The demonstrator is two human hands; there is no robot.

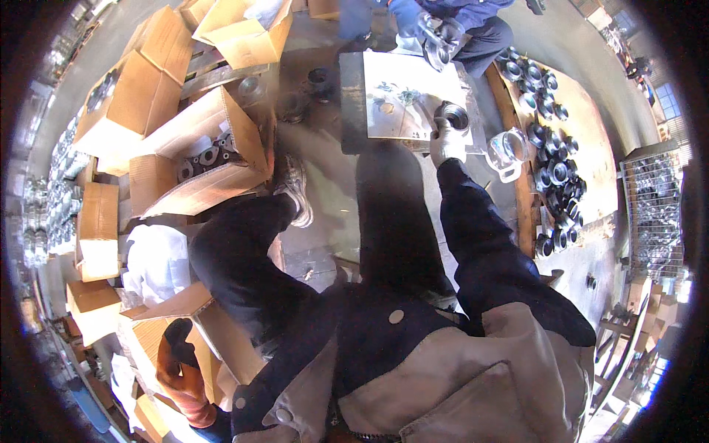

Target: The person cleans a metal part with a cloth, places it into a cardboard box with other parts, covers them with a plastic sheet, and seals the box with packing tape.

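My right hand [447,145], in a pale glove, is stretched forward over the edge of a low work table and grips a dark round metal fitting [452,116] with a ring-shaped opening. A white sheet or board [402,70] covers the table, with dark smudges on its middle. Just right of that hand is a clear plastic jug [508,151] with a handle. Down at the lower left, my left hand [179,369], in an orange glove with dark fingers, hangs beside an open cardboard box [214,325]. Its fingers are loosely bent and apart, with nothing visible in them.
Across the table a co-worker's gloved hands [442,33] hold another dark part [436,55]. Several black fittings [557,173] stand on a board-topped pallet [594,148] at right. At left, an open carton [244,136] holds metal parts [210,155]; more cartons [148,81] stand behind it.
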